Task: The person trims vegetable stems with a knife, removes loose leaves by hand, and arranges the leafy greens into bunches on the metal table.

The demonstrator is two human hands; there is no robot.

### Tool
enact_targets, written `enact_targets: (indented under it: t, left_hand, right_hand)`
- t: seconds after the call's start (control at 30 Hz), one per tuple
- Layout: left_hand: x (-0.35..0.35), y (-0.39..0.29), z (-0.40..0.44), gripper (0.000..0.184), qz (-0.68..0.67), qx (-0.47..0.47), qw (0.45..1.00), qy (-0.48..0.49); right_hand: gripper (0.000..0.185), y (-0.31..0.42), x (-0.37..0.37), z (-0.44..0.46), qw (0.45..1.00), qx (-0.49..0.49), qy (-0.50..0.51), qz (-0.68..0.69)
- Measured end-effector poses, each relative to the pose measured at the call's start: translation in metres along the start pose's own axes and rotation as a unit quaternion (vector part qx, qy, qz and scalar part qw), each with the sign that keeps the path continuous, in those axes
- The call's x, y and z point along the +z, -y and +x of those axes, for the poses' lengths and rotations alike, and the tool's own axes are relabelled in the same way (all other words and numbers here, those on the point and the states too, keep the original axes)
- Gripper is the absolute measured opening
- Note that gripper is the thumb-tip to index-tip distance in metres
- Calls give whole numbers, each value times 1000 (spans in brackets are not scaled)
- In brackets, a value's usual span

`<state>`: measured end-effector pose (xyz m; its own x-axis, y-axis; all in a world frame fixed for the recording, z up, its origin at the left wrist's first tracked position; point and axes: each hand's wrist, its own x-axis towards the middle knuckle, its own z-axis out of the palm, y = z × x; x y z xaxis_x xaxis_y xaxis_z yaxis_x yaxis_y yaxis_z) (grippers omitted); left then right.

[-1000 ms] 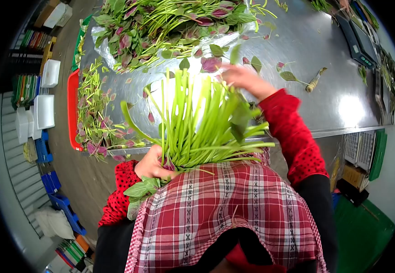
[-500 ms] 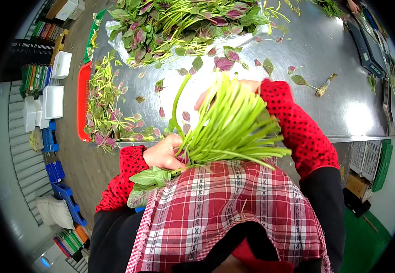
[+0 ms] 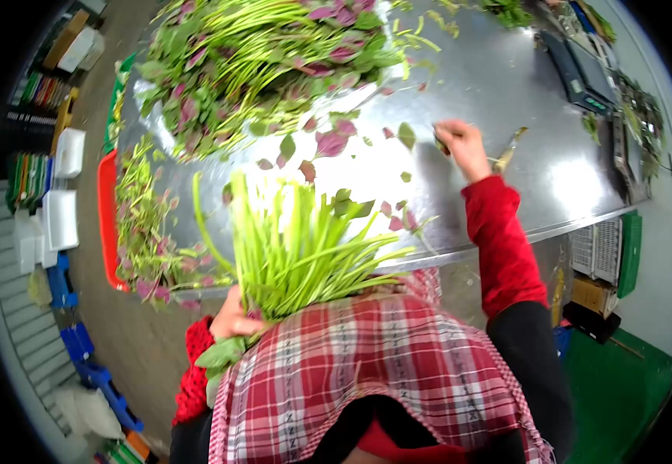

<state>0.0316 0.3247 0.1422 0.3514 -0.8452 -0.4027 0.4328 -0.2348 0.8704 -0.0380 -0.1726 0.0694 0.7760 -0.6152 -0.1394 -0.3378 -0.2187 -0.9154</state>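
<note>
Away from the bunch goes my right hand (image 3: 462, 147): half a second ago it is behind the stems, and now it is out over the table (image 3: 498, 66), to the right of them.

On the far left, white boxes (image 3: 59, 220) are down beyond the table. Next comes a red bin (image 3: 109, 224) by the table's left end, with lots of short stems and leaves (image 3: 138, 216) just beside its rim.

My left hand (image 3: 233, 317) is closed around a big bunch of green stems (image 3: 297, 247). The bunch is right in front of my checked apron (image 3: 398, 340), over the near edge of the table. Its stems point up and spread to the right, and some green leaves poke out below my hand.

Behind the bunch is a big pile of greens (image 3: 266, 62) (some of its leaves are purple). Loose leaves (image 3: 332, 143) lie on the shiny metal in front of it.

My right hand has its fingers bent in. Something small and dark shows at the tips, but I cannot tell if I am pinching it. Just beside my wrist lies a thin tan thing (image 3: 512, 148). Farther right sits a black box (image 3: 579, 73).
</note>
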Motion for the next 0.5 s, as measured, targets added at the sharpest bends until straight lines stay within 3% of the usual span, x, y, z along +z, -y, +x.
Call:
enact_targets:
  t: [0.03,0.07,0.1,0.13,0.17,0.23,0.3,0.37,0.4,0.43,0.5]
  left_hand:
    - [-2,4,-1,71,-14,-16,1000,7]
    - [5,0,1,71,-58,-14,998,-14]
    - [6,-1,6,69,-36,15,999,-6]
    - [7,-2,11,67,-53,1,999,5]
    - [8,-5,17,64,-67,-17,997,16]
    - [13,-21,24,61,-16,-9,998,52]
    - [6,-18,17,54,29,-10,998,47]
    - [-9,9,2,54,-2,27,999,18]
    - [-9,21,-1,60,-29,60,998,-2]
    - [-10,32,-4,66,-55,94,994,-20]
    - [-7,41,-5,73,-77,143,985,-54]
  right_hand:
    - [20,-46,-9,-7,976,-151,-138,-69]
    - [19,-44,3,-31,950,-61,-291,-91]
    - [15,-41,32,-55,926,26,-368,-76]
    - [14,-77,70,-66,949,57,-231,-208]
    - [19,-80,104,-80,968,-29,-156,-195]
    - [34,-83,172,-109,975,-186,26,-119]
    - [41,-46,164,-89,969,-234,61,58]
    - [42,-27,79,-40,966,-165,-198,-9]
    - [44,-48,34,-14,948,-81,-303,-58]
    - [44,-58,38,-6,946,-84,-307,-55]
    - [47,-84,50,7,918,-105,-300,-236]
